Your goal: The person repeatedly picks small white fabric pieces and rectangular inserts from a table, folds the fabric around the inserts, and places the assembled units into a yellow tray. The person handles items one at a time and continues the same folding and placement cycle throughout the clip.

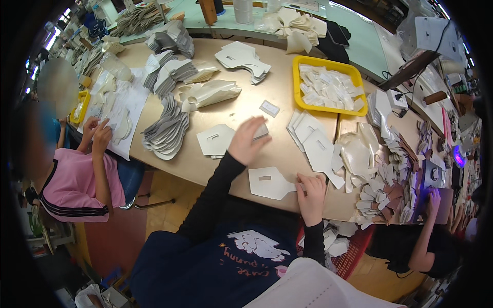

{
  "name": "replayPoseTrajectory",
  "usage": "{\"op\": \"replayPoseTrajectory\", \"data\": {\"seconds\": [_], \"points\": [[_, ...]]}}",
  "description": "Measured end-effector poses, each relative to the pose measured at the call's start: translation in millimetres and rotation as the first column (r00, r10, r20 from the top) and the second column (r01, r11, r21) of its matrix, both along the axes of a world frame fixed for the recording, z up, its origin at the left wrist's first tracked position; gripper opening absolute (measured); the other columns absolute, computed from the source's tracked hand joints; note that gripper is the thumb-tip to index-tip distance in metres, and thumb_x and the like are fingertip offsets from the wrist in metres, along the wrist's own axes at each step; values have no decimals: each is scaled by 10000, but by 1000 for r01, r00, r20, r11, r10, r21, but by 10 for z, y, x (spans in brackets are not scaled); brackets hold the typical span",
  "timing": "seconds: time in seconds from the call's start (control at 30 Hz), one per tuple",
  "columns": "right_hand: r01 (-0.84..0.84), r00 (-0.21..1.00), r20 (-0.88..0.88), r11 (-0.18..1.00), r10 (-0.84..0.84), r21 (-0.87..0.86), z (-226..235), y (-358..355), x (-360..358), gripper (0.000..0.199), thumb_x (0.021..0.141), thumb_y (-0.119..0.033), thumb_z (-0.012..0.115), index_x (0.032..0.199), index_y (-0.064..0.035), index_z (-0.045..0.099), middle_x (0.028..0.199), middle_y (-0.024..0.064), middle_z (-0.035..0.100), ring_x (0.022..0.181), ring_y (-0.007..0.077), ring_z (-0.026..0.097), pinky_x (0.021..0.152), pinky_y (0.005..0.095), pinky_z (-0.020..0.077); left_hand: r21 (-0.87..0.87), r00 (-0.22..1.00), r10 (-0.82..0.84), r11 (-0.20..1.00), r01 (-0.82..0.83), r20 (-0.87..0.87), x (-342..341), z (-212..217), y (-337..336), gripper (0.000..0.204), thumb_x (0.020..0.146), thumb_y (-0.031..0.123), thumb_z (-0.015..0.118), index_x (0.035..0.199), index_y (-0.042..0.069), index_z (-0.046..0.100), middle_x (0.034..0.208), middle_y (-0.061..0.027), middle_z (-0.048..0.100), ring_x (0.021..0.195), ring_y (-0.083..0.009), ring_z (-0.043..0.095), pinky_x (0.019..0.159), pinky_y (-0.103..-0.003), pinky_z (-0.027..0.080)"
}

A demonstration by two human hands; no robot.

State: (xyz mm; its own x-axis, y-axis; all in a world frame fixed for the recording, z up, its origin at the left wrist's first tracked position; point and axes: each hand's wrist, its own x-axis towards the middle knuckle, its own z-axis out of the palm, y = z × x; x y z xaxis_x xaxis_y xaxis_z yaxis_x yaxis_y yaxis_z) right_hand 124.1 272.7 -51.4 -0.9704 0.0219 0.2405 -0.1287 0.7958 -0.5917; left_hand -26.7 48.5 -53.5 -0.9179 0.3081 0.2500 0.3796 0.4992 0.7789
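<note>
A white flat cut piece (266, 183) with a small rectangular window lies at the table's front edge. My right hand (310, 197) is at its narrow end, fingers bent and closed on it. Farther left and forward, my left hand (246, 141) reaches over the table, fingers stretched and apart beside a small grey rectangular piece (261, 132); whether they touch it I cannot tell. A similar white piece (214, 140) with a slot lies left of that hand, partly behind it. Another small framed rectangle (269, 108) lies just beyond. To the right, several windowed white pieces (319, 146) overlap in a fan.
A yellow tray (296, 84) of small whitish pieces stands at the back right. Stacks of grey-white pieces (167, 128) and cream film (210, 95) lie left; clear film (358, 151) lies right. One co-worker (77, 179) sits left, another's arm (426, 241) is right. A red basket (354, 256) stands below.
</note>
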Motion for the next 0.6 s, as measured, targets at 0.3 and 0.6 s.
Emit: {"op": "replayPoseTrajectory", "data": {"seconds": [0.3,0.6], "points": [[17,987,-163,1000,-15,11,-166,-35,86,207,813,-71,727,1020,-69,718,1061,95,642,1011,300,580,967,488,419,-288,947,286,903,-318,-148,-797,-516,302,433,766,260,801,1142,87,674,1385,-186,532,1367,-431,377,1129,-474,350],[-74,968,-243,996,58,-56,-97,13,195,185,768,-82,784,944,-74,728,879,56,683,801,272,625,859,398,428,306,968,132,932,-194,212,-488,-40,304,338,840,0,718,1165,57,642,941,-112,717,812,-172,715,738,-269,549]]}}
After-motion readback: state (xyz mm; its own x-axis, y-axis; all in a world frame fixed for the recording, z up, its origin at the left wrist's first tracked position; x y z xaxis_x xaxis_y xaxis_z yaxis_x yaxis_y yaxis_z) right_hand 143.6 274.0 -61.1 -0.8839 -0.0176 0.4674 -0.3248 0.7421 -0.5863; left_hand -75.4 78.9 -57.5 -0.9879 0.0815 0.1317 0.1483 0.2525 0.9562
